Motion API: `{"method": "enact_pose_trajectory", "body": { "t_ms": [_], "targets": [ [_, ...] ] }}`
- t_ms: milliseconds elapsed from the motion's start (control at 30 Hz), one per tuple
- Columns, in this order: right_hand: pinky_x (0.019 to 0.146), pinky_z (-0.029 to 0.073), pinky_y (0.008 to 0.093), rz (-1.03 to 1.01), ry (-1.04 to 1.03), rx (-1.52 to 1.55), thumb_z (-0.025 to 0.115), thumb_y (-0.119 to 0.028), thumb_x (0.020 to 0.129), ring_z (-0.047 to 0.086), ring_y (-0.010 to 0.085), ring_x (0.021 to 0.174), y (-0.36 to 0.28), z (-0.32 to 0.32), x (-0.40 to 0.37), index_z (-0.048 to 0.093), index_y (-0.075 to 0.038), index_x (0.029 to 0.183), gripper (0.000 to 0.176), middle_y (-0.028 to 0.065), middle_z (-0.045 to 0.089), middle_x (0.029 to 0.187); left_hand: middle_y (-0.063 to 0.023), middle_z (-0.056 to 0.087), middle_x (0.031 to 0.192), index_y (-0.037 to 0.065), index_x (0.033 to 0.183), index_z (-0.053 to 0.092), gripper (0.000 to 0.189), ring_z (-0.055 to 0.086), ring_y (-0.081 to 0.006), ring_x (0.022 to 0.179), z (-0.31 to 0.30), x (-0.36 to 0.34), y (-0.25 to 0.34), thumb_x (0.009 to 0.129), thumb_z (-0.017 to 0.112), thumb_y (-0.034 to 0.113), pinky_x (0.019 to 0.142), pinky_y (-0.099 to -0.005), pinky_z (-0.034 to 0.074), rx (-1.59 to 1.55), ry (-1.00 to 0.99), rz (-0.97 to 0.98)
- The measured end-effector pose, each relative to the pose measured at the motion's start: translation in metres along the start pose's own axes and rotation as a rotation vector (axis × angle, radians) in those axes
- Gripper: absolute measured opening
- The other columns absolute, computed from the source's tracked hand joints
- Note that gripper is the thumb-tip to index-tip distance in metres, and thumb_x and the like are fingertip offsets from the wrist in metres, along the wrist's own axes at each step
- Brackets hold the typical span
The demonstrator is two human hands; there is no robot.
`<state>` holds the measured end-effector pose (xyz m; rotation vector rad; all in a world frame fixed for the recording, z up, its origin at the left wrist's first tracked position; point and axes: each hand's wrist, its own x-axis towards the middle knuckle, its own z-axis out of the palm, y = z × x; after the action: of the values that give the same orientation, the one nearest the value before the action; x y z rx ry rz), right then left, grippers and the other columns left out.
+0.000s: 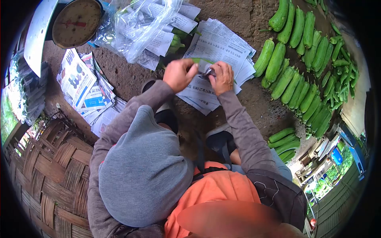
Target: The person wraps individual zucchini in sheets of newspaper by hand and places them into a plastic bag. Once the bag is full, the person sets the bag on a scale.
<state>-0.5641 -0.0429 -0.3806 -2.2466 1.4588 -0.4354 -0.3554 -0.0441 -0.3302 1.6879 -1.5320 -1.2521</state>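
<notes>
My left hand (179,74) is closed, its fingers curled and thumb pressed in, just above the newspaper sheets; whatever it pinches is hidden. Close by on the right, my right hand (223,77) bends its fingers around a small dark, shiny object (206,73) whose kind I cannot make out. Under both hands lies a stack of printed newspaper sheets (222,41) on the dirt floor. A strip of green, perhaps part of a vegetable (203,60), shows on the paper just beyond the hands.
Newspaper-wrapped vegetables (174,43) lie beyond my left hand, partly under a clear plastic bag (137,35). Rows of green gourds (291,89) cover the floor at right. At left are a dial scale (76,23), more newspapers (81,83) and a woven basket (51,178).
</notes>
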Motion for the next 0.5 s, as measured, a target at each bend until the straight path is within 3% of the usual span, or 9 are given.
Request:
{"method": "enact_pose_trajectory", "body": {
  "t_ms": [33, 67, 133, 233, 333, 367, 467, 500],
  "targets": [
    [0.088, 0.042, 0.0439, -0.006, -0.004, 0.041, 0.075, -0.006, 0.064, 0.05, 0.0314, 0.107, 0.004, -0.001, 0.005, 0.055, -0.013, 0.107, 0.048, 0.0073, 0.053, 0.113, -0.0211, 0.057, 0.065, 0.001, 0.076, 0.062, 0.026, 0.059, -0.0364, 0.059, 0.003, -0.008, -0.009, 0.085, 0.057, 0.025, 0.057, -0.045, 0.045, -0.001, -0.156, -0.076],
    [0.088, 0.042, 0.0437, -0.009, -0.011, 0.083, 0.075, -0.005, 0.064, 0.05, 0.0317, 0.106, 0.007, -0.002, 0.009, 0.055, -0.013, 0.106, 0.047, 0.0074, 0.053, 0.113, -0.0101, 0.064, 0.066, 0.0, 0.082, 0.067, 0.026, 0.06, -0.0163, 0.058, 0.015, -0.014, -0.03, 0.089, 0.056, 0.023, 0.056, -0.0315, 0.048, 0.016, -0.353, -0.128],
    [0.087, 0.043, 0.0418, -0.002, -0.052, 0.172, 0.074, -0.003, 0.065, 0.053, 0.0328, 0.102, 0.014, -0.004, 0.014, 0.054, -0.01, 0.107, 0.047, 0.0095, 0.055, 0.108, -0.0087, 0.067, 0.075, -0.003, 0.087, 0.066, 0.029, 0.062, -0.0132, 0.071, 0.031, -0.025, -0.041, 0.089, 0.055, 0.024, 0.066, -0.0284, 0.048, -0.21, -0.577, -0.39],
    [0.088, 0.045, 0.0387, 0.072, -0.104, 0.28, 0.074, -0.003, 0.068, 0.057, 0.0326, 0.099, 0.019, -0.004, 0.015, 0.054, -0.007, 0.111, 0.047, 0.0126, 0.06, 0.104, -0.0066, 0.067, 0.087, -0.004, 0.096, 0.064, 0.03, 0.06, -0.0112, 0.083, 0.066, -0.03, -0.053, 0.088, 0.057, 0.023, 0.076, -0.0257, 0.046, -0.561, -0.307, -0.347],
    [0.09, 0.046, 0.035, 0.297, -0.195, 0.539, 0.075, -0.005, 0.071, 0.061, 0.0272, 0.099, 0.005, 0.004, -0.003, 0.054, -0.006, 0.115, 0.049, 0.0111, 0.063, 0.106, -0.006, 0.065, 0.095, -0.004, 0.105, 0.061, 0.032, 0.058, -0.0106, 0.089, 0.06, -0.015, -0.044, 0.087, 0.058, 0.023, 0.082, -0.0249, 0.043, -0.93, -0.37, -0.521],
    [0.089, 0.047, 0.0308, 0.384, -0.176, 0.661, 0.074, -0.008, 0.077, 0.062, 0.0179, 0.099, -0.002, 0.009, -0.011, 0.054, -0.003, 0.117, 0.046, 0.0086, 0.064, 0.108, -0.0049, 0.064, 0.095, 0.0, 0.109, 0.059, 0.031, 0.059, -0.0116, 0.086, 0.063, -0.015, -0.047, 0.085, 0.06, 0.02, 0.08, -0.0267, 0.044, -0.985, -0.318, -0.497],
    [0.087, 0.047, 0.0287, 0.569, -0.138, 1.295, 0.072, -0.011, 0.081, 0.059, 0.0112, 0.099, -0.025, 0.006, -0.027, 0.056, -0.001, 0.115, 0.039, 0.0067, 0.065, 0.104, -0.0055, 0.064, 0.096, 0.001, 0.107, 0.059, 0.028, 0.059, -0.0129, 0.089, 0.057, -0.019, -0.039, 0.082, 0.063, 0.014, 0.08, -0.0292, 0.045, -1.128, -0.291, -0.338],
    [0.086, 0.047, 0.0274, 0.566, -0.106, 1.324, 0.071, -0.014, 0.084, 0.058, 0.01, 0.099, -0.03, 0.004, -0.031, 0.056, 0.0, 0.117, 0.039, 0.006, 0.065, 0.104, -0.0053, 0.064, 0.097, 0.002, 0.107, 0.059, 0.029, 0.06, -0.014, 0.09, 0.058, -0.018, -0.037, 0.079, 0.064, 0.009, 0.081, -0.0304, 0.046, -1.187, -0.279, -0.345]
  ]
}}
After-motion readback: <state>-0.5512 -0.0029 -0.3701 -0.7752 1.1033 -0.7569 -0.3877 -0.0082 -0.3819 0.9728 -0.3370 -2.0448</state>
